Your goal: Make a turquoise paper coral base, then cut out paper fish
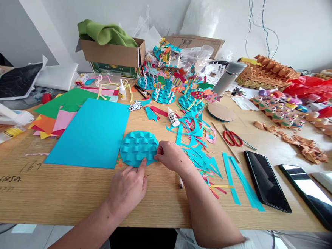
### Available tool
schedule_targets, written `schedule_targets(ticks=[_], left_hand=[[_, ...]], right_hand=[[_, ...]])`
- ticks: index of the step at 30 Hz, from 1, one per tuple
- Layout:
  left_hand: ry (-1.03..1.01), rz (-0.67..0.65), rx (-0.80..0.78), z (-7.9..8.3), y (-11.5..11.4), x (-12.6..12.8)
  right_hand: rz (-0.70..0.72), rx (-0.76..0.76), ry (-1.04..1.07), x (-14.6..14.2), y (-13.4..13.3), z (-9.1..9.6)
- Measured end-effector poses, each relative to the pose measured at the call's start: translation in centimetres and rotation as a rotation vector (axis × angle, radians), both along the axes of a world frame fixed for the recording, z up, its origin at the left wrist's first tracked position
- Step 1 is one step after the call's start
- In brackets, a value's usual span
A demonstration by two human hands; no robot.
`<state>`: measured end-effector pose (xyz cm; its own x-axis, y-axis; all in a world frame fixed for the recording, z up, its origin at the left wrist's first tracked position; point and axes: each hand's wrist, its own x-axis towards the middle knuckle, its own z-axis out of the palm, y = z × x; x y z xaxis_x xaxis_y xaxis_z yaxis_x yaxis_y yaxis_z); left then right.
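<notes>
Right hand (169,155): thumb and fingertips closed together on the right edge of the disc (138,147). Left hand (129,184): forefinger extended onto the near edge, the other fingers curled, gripping nothing visible. The disc, blue and studded with raised paper loops, lies on the table (72,197) just right of the blue sheet (93,134). Scraps (199,157) crowd the area beyond and beside the right forearm, which partly hides a pen (180,184). Behind the disc, a glue bottle (173,117) lies tilted near the scraps. Farther right are a stick (225,143), scissors (232,138), blue strips (245,183) and a black phone (267,181). Toward the back stand decorated models (164,96), a grey flask (228,79) and an open carton (111,56) topped with green cloth (105,33).
</notes>
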<state>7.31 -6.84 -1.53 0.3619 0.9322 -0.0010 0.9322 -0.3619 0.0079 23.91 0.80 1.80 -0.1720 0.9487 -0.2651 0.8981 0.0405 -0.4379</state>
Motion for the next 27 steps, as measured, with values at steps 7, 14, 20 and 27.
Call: schedule_targets(ticks=[7,14,20,27], left_hand=[[0.009,0.014,-0.036,0.33,0.03,0.14],[0.020,-0.008,-0.076,0.81,0.11,0.36],[0.035,-0.010,-0.081,0.87,0.06,0.40],[0.027,-0.009,-0.070,0.62,0.10,0.26]], right_hand=[[-0.010,0.013,-0.047,-0.06,-0.03,-0.24],[-0.012,0.001,-0.079,0.03,0.07,-0.27],[0.007,-0.031,-0.100,-0.02,0.20,-0.21],[0.019,-0.057,-0.108,-0.16,0.28,0.24]])
